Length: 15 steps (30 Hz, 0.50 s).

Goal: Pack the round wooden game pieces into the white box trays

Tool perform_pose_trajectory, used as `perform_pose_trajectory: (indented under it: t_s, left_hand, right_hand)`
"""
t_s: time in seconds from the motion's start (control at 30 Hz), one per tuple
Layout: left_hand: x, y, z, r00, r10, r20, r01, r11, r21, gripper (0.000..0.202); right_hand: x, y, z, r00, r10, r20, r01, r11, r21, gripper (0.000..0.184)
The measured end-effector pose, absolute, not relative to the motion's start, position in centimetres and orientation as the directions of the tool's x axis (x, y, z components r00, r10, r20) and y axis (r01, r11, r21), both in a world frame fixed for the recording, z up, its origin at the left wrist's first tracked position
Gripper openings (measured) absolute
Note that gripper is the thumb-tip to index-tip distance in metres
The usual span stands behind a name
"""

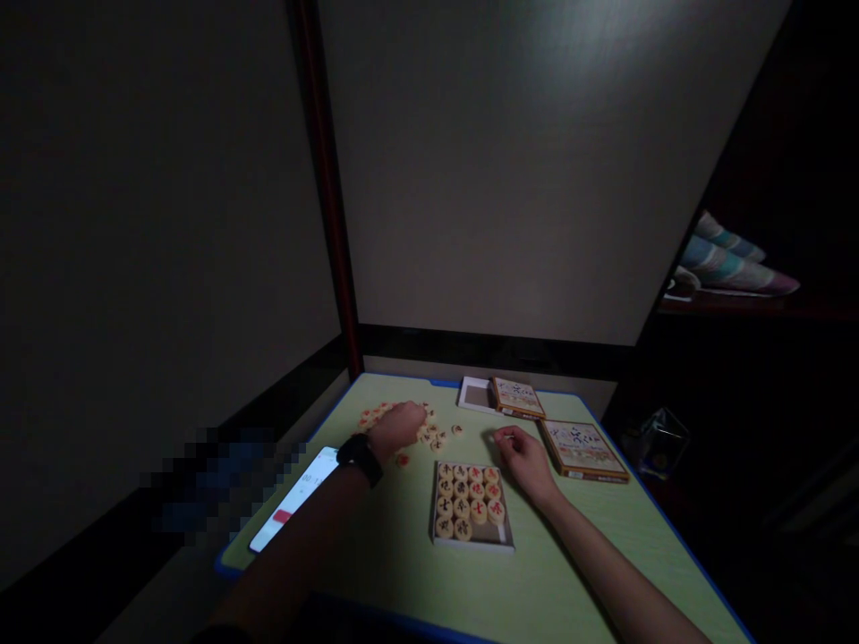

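My left hand [398, 427], with a dark watch on its wrist, reaches into a loose pile of round wooden Chinese chess pieces [431, 436]. Its fingers curl down among them, and what they grip is hidden. To the right, my right hand [522, 458] is closed above the table, thumb against bent fingers; a small pale spot shows at the fingertips, too small to name. Between my forearms lies an open box tray [493, 534] holding rows of pieces with black and red characters. Its lower right corner has a gap. One red-marked piece [403, 461] lies apart near my left wrist.
A lit phone [295, 501] showing a timer lies at the table's left edge. Two printed box lids [582, 447] [518, 396] and a white box tray [473, 380] are at the back right. Walls stand behind the green table [395, 555].
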<state>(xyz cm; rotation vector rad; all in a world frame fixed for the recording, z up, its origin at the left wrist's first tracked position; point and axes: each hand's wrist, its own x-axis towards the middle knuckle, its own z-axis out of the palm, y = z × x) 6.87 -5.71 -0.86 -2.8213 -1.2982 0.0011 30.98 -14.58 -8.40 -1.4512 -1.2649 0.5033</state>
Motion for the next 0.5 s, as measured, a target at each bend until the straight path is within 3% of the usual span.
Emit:
perform_pose_trajectory:
  t_s: [0.5]
  left_hand:
    - [7.1,-5.0,-2.0,0.724,0.688,0.049,0.688,-0.725,0.023,0.026]
  right_hand:
    - [30.8,-14.7,-8.3,0.336,0.891,0.305,0.379,0.168,-0.91,0.037]
